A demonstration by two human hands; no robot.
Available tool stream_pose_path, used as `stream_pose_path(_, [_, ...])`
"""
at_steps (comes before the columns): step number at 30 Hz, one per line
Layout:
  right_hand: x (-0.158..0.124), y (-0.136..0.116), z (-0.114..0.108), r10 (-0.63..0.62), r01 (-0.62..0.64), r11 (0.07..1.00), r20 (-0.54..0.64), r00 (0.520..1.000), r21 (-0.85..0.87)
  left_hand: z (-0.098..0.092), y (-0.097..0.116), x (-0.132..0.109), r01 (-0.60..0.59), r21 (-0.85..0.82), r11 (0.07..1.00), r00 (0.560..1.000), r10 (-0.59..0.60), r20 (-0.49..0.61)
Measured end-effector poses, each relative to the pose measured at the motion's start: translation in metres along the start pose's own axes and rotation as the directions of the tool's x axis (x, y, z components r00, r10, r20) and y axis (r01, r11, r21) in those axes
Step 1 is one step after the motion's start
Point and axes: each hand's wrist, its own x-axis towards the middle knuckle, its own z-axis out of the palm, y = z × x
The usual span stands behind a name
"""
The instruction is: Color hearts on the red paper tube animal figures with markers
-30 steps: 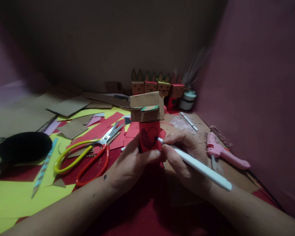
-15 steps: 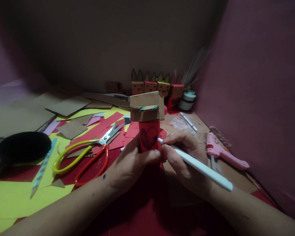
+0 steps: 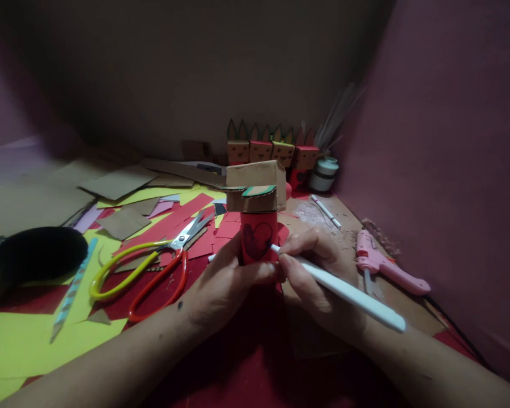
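Observation:
My left hand (image 3: 229, 277) is closed round the lower part of a small cardboard figure (image 3: 257, 177). Its body is a red paper-covered tube (image 3: 250, 219), topped by a box-shaped cardboard head that tilts back. On the tube's front is a dark heart (image 3: 255, 239), partly filled in. My right hand (image 3: 314, 272) grips a white marker pen (image 3: 352, 294) in a writing hold. The pen's tip touches the right side of the heart or lies very close to it. Fingers hide the tube's lower end.
Yellow-and-red-handled scissors (image 3: 181, 241) lie on paper scraps, left of my hands. A striped pencil (image 3: 74, 292) and a black oval object (image 3: 38, 255) are farther left. On the right lie a pink glue gun (image 3: 386, 266) and another marker (image 3: 326, 211). Several finished-looking figures (image 3: 261, 152) stand behind, near a jar (image 3: 324, 173).
The pen tip has moved slightly down along the heart's right side, and more of the heart is dark. The figure has shifted a little to the right.

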Motion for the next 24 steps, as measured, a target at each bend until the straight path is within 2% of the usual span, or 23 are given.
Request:
stream_pose_path(6, [0.0007,-0.0001,0.0,0.037,-0.034,0.997,-0.039,0.999,0.074,0.0039,-0.0001,-0.0009,0.02,-0.092,0.996,0.999,-0.023,-0.033])
stream_pose_path(17, [0.0005,-0.0018,0.0007,0.058,-0.056,0.998,-0.05,0.997,0.035,0.0022,0.0017,-0.0022,0.029,-0.034,0.999,0.999,-0.03,-0.016])
stream_pose_path(24, [-0.0004,-0.0004,-0.0003,0.028,-0.028,1.0,-0.024,0.999,-0.007,-0.0022,-0.001,-0.0004,0.026,-0.025,0.999,1.0,-0.027,-0.009])
